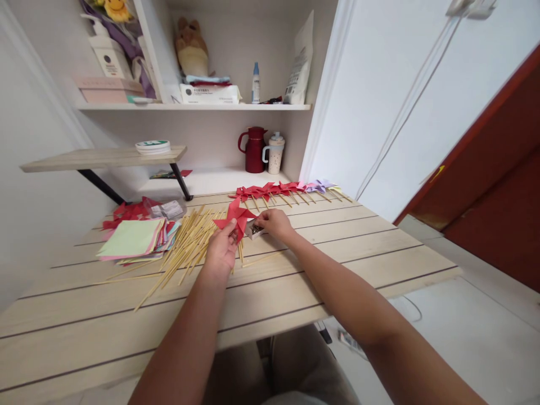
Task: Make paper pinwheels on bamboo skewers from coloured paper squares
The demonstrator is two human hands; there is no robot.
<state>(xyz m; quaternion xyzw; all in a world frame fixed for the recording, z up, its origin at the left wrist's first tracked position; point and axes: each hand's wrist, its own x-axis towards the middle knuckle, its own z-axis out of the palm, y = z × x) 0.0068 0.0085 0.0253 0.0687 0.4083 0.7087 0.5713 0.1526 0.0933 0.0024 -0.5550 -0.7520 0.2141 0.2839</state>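
Note:
A red paper pinwheel (235, 217) is pinched between the thumb and fingers of my left hand (223, 246). Just to its right, my right hand (274, 223) is at a small open box (254, 229) of tiny dark metal pieces, too small to name. Its fingertips are closed together over the box; whatever they hold is hidden. Many thin wooden sticks (185, 247) lie loosely piled left of my left hand. Beyond both hands, finished-looking red pinwheels (270, 191) on sticks lie in a row, with lilac pinwheels (319, 185) at its right end.
Stacked coloured paper squares (133, 239) lie at the left, with a clear plastic packet (169, 209) and red paper (126, 212) behind. A small raised shelf (105, 157) stands over the table's back left. A red jug (255, 151) and a cup (275, 154) stand at the back.

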